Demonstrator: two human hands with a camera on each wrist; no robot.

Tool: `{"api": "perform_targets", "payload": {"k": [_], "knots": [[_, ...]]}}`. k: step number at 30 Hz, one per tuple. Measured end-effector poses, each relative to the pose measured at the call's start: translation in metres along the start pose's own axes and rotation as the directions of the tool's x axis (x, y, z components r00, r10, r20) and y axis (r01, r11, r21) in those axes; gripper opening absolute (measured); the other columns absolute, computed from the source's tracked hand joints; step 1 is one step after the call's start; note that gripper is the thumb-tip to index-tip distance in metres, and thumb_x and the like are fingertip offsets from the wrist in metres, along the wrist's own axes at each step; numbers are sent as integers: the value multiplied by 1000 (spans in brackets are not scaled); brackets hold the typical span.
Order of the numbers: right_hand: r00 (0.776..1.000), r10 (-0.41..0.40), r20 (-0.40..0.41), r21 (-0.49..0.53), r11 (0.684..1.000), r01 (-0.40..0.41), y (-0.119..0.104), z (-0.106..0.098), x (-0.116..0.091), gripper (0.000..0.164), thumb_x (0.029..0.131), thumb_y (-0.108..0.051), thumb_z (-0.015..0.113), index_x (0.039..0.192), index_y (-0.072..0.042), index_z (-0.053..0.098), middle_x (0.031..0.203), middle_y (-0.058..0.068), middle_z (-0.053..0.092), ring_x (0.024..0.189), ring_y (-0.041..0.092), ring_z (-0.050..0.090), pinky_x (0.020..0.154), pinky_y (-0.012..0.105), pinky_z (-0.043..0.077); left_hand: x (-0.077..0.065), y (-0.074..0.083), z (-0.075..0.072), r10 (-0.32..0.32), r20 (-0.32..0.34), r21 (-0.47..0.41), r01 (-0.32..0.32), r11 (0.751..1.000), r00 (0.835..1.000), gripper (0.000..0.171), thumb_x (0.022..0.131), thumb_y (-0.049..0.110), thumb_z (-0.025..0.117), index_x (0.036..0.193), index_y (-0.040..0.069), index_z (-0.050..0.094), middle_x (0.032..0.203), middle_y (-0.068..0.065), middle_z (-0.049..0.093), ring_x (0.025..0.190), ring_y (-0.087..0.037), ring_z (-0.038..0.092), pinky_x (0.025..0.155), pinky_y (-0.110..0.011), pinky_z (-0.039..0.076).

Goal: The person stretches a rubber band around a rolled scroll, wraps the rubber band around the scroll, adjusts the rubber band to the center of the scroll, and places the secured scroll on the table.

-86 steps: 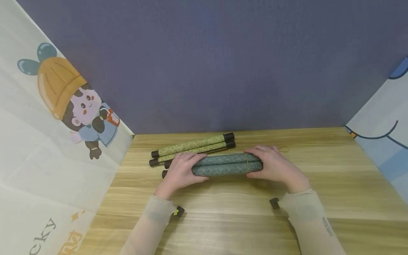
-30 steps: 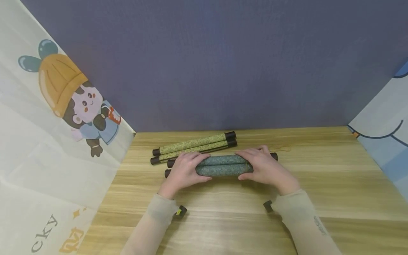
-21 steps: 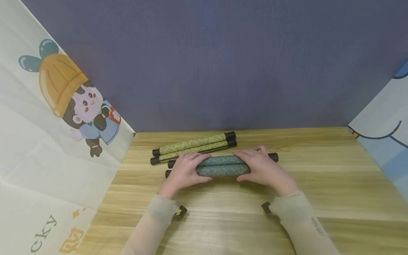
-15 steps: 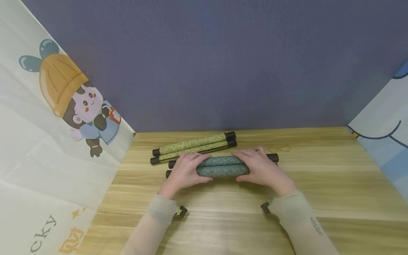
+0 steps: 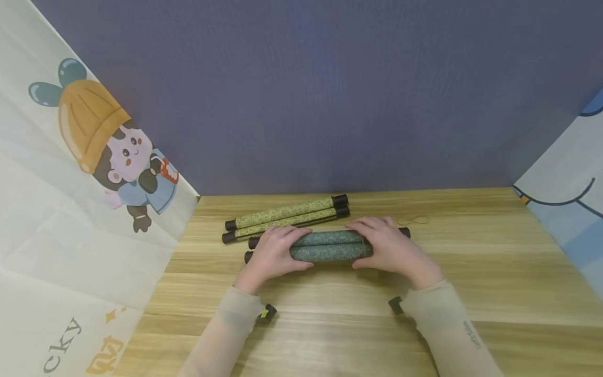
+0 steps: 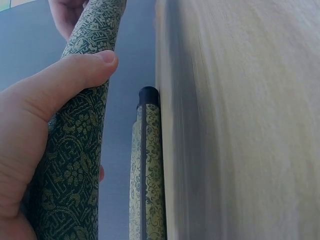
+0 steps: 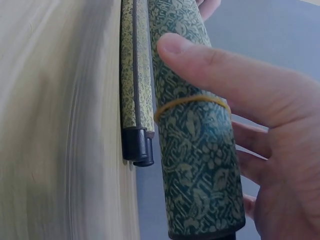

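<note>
My left hand [image 5: 273, 254] and right hand [image 5: 393, 252] grip a pair of dark green brocade scrolls [image 5: 330, 253] lying side by side, thumbs on the near side. Black knobs stick out past both hands. In the right wrist view, a thin yellow rubber band [image 7: 192, 99] circles the green brocade near its right end, beside my right thumb. Both wrist views show the green scrolls raised off the table. Behind them on the table lies a yellow-green pair of scrolls [image 5: 285, 212] with black knobs, apart from either hand.
A loose thin rubber band [image 5: 414, 220] lies on the wooden table [image 5: 471, 262], right of the yellow-green pair. A dark blue-grey panel [image 5: 330, 104] stands behind the table. White printed sheets flank both sides, with a cartoon figure [image 5: 127, 152] on the left one.
Since the earliest frame, my right hand has slid left along the green scrolls, uncovering the right knob. In the last half second it shifted slightly right. The left hand stays nearly still.
</note>
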State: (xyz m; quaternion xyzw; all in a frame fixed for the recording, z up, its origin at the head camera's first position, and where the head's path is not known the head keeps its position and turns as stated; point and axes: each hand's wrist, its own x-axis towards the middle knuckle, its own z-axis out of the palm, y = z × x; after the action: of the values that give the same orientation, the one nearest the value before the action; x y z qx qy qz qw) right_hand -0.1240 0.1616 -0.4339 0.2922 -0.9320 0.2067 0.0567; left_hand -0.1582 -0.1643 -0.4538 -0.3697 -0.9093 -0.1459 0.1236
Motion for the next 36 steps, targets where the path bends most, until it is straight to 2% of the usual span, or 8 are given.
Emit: {"api": "perform_targets", "payload": {"k": [15,20,28,36], "knots": [[1000,24,18,27,999,-24,17,-3,-2,104,73,-43,103,160,-12,54,157,17,58,142,41,56,116,70,37,5,1,3,-26,28,1,26,1000,999,90,74,54,101,150,20,68,135,-10,74,121,-33,72,113,-68,48],[999,45,29,57,997,-47,20,-3,-4,103,75,-42,102,161,-13,54,159,16,57,144,43,54,118,75,32,5,1,4,-46,41,-2,46,999,998,89,75,54,100,151,21,67,137,-11,73,124,-35,70,115,-70,45],[997,74,31,75,994,-76,24,-5,-7,104,75,-41,102,163,-14,52,160,19,56,147,46,51,120,82,24,4,-1,5,-42,40,6,41,999,998,90,75,55,99,152,22,66,137,-10,73,124,-34,71,115,-71,45],[994,109,29,79,991,-111,24,-12,-10,104,75,-40,102,162,-11,52,160,21,54,147,47,50,122,81,22,3,-2,3,-27,23,-19,27,999,999,89,74,53,100,149,19,68,135,-10,74,122,-34,71,114,-74,44]]}}
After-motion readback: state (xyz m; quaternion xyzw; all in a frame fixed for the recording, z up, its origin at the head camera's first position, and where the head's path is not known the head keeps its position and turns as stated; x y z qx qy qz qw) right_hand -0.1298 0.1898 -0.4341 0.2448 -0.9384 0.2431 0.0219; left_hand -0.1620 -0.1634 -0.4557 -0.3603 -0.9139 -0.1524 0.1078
